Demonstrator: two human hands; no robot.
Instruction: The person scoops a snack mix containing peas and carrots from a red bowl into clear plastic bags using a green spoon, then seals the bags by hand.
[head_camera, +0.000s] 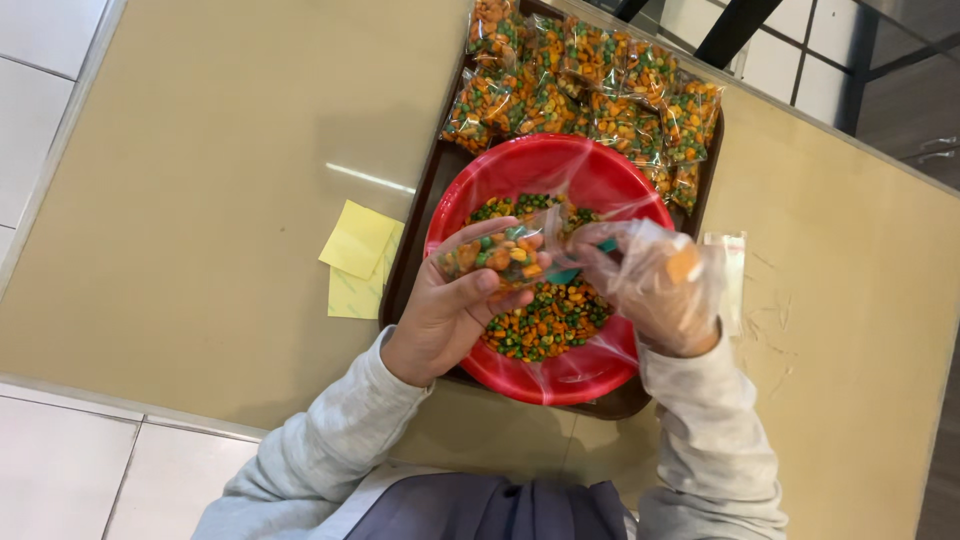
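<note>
The left hand (450, 315) is closed around a small clear bag of mixed vegetables (495, 252), held above the red bowl (590, 375). The right hand (655, 290), inside a plastic glove, touches the bag's right end; its fingers are pinched together.

A tan desk (230, 150) is being shown, set slantwise over a pale tiled floor (50, 470). A dark brown tray (415, 225) is being carried near the middle of the desk. Two yellow paper sheets (358, 255) are lying just beside the tray's left edge, overlapping. A small clear packet (733, 270) is lying by its right edge.
</note>
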